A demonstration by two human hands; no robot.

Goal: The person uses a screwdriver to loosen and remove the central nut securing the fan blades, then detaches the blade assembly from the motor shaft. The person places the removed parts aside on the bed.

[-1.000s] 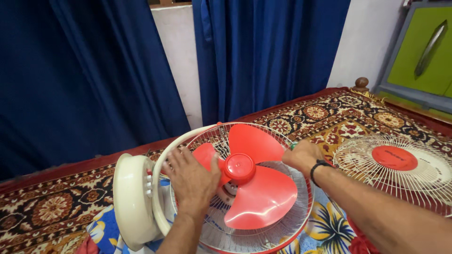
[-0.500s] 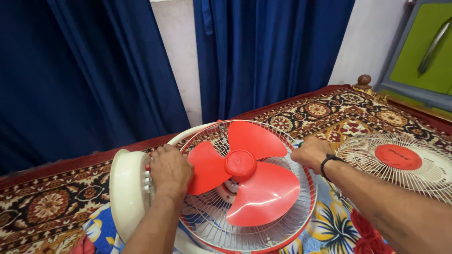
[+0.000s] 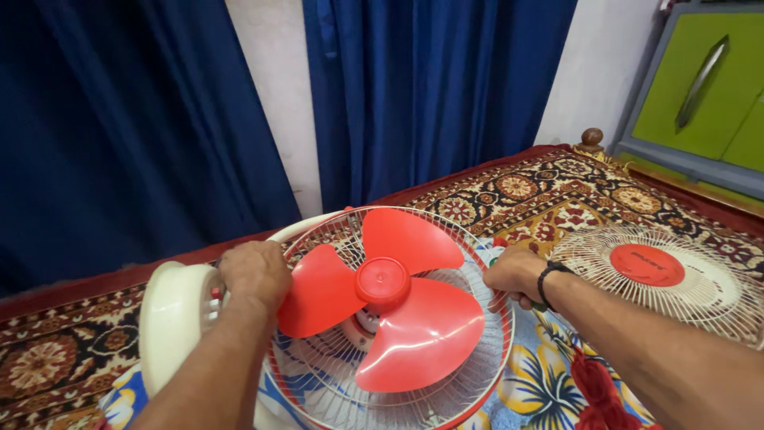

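While both hands grip the rim of the rear fan guard (image 3: pixel 485 318), the fan lies face up on a bed covered w/ a patterned rug (image 3: pixel 557 191) and a flowered cloth (image 3: pixel 549 390). Left hand (image 3: pixel 253 275) sits on the rim's left side, beside the cream motor housing (image 3: pixel 171 318), fingers curled down over the wire edge. Right hand (image 3: pixel 519 276), black band at the wrist, is clenched on the rim's right side; a small green bit shows by the knuckles, can't tell what it is. The red three-blade propeller (image 3: pixel 386 299) sits on its hub in the middle, clear of both hands.

To do this well, I'd say: keep the grip opposite & even so the guard doesn't twist, keep fingers outside the blade sweep, and steady the housing so the fan doesn't roll on the soft bed.

The loose front guard (image 3: pixel 700 295) lies well apart on the right; its round red centre badge (image 3: pixel 646 264) carries small print, too fine to make out. No packages or signs visible. Blue curtains (image 3: pixel 430 95) hang behind, a green cabinet door (image 3: pixel 700 87) at far right
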